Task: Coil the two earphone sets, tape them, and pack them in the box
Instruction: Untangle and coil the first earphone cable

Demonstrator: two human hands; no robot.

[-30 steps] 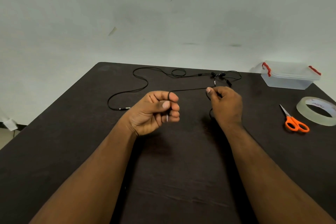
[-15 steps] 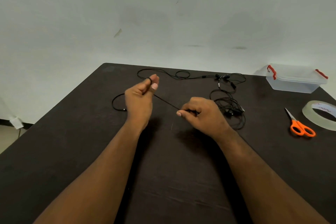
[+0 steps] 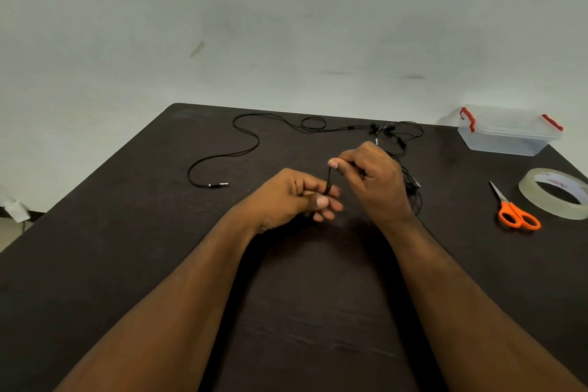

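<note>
**Earphone cable held between two hands over a dark table**

Earphone cable (image 3: pixel 329 180), thin and black, runs in a short taut length between both hands above the middle of the table (image 3: pixel 95 232). The left hand (image 3: pixel 292 197) has its fingers curled, with the cable looped around one or two fingertips; the blur makes it hard to say how many turns lie there. The right hand (image 3: pixel 372 181) pinches the cable's upper end between thumb and forefinger, just beside and slightly above the left. Most of this set's remaining cable is hidden behind the right hand, with only a few loose dark loops (image 3: pixel 413 197) showing at its far side.

A second earphone set (image 3: pixel 254 140) lies uncoiled along the far part of the table, its cable wandering from a metal plug (image 3: pixel 219 184) at the left to earbuds (image 3: pixel 383 128) near the far edge.

At the far right corner sits a clear plastic box (image 3: pixel 509 134) with red latches, lid on. Nearer, orange-handled scissors (image 3: pixel 515 212) lie just beside a roll of clear tape (image 3: pixel 553 192), which the right edge of the view partly cuts off.

Both bare forearms reach in from the bottom. The near half of the table is dark, matte open surface. Behind it stands a pale, scuffed wall (image 3: pixel 222 25), with a strip of floor at the far left.
</note>
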